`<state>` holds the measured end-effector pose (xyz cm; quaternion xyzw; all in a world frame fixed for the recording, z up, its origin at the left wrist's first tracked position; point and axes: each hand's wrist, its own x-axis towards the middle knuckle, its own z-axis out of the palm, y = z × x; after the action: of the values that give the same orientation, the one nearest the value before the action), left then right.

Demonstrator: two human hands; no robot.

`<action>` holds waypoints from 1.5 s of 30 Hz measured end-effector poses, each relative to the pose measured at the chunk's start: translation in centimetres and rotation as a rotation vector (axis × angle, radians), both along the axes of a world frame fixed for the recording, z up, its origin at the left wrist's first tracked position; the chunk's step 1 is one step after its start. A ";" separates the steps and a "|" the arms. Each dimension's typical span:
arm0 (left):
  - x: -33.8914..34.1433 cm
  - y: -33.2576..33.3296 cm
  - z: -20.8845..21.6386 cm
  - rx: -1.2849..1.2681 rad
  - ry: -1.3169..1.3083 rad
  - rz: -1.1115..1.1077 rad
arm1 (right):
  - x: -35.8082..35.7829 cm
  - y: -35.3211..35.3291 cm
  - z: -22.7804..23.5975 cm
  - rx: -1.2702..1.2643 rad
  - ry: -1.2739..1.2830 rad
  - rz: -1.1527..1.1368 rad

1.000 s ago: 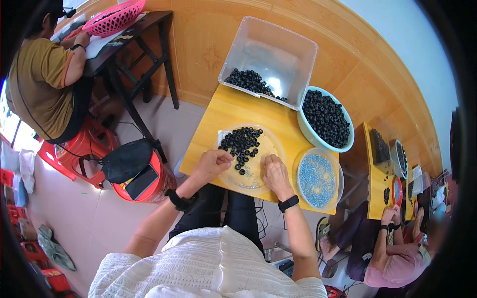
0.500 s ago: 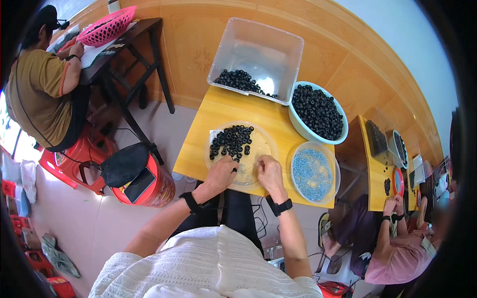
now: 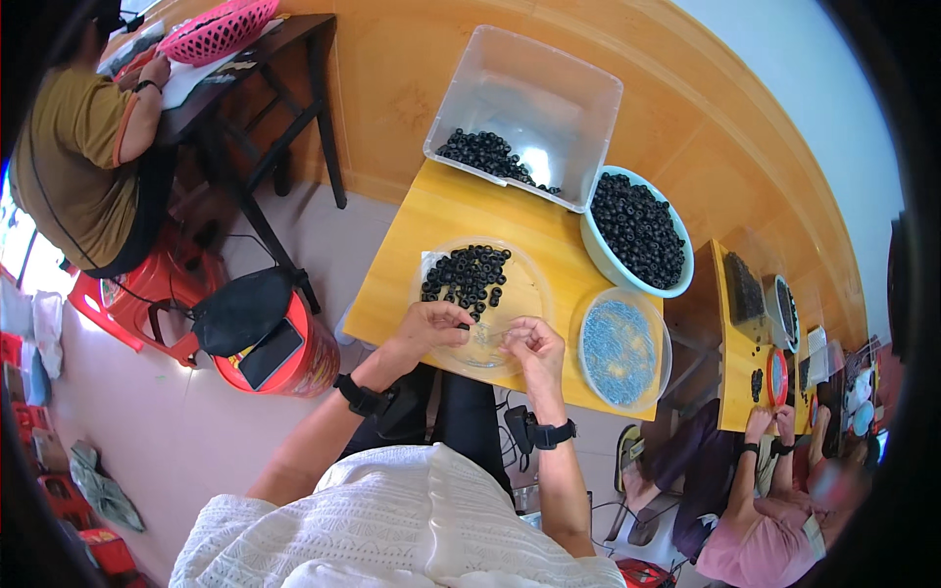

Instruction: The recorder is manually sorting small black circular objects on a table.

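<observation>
Both my hands work above the near edge of a round clear tray (image 3: 537,284). My left hand (image 3: 423,331) is closed, pinching a small black ring-shaped piece (image 3: 464,326) at its fingertips. Thumb and forefinger of my right hand (image 3: 537,345) meet in a pinch just to the right; what they hold is too small to make out. A pile of black ring-shaped pieces (image 3: 469,272) lies in the far left part of the tray. Some thin pins (image 3: 482,335) lie in the tray between my hands.
Right of the tray stands a round clear dish of thin bluish pins (image 3: 618,353). Behind are a pale blue basin (image 3: 591,235) of black pieces and a clear bin (image 3: 559,83). A red bucket (image 3: 319,363) stands left; other people sit at tables on both sides.
My left hand has lifted slightly, bringing the black piece into plainer view. My right hand has turned, its thumb and forefinger now showing in a pinch. The whole view has shifted slightly.
</observation>
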<state>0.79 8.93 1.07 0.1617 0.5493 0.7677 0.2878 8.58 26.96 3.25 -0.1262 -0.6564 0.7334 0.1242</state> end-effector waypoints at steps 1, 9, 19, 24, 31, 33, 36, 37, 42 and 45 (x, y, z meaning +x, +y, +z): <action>0.2 -0.4 0.3 0.001 -0.007 0.009 | 0.0 -0.6 0.6 0.001 -0.007 0.009; 1.3 -1.5 2.1 0.230 -0.337 -0.031 | -0.3 -3.8 3.0 0.023 0.012 0.163; 1.3 -1.9 1.0 0.235 -0.311 -0.001 | -0.2 -6.4 2.6 0.516 0.146 0.026; 1.1 -2.9 0.9 0.349 -0.413 0.108 | 0.1 -8.4 3.6 0.960 0.313 0.004; 0.2 -5.3 1.2 0.423 -0.401 0.181 | -4.9 -2.9 2.7 0.981 0.133 0.080; 0.1 -5.7 1.3 0.436 -0.391 0.202 | -6.4 -2.5 1.8 1.077 0.093 0.112; 0.1 -6.2 1.4 0.463 -0.387 0.201 | -7.9 -3.3 0.8 1.185 0.105 0.228; 0.2 -6.3 1.4 0.465 -0.385 0.204 | -8.3 -3.5 0.4 1.186 0.109 0.231; 0.5 -6.9 0.9 0.497 -0.373 0.195 | -9.3 -3.9 -0.6 1.361 0.021 0.199; 0.6 -7.2 1.1 0.491 -0.391 0.208 | -9.3 -4.0 -0.7 1.356 0.005 0.207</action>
<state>1.35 1.77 2.13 0.0190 0.2956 0.9190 0.2604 -0.72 22.95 2.59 0.0444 -0.9789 0.1686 0.1065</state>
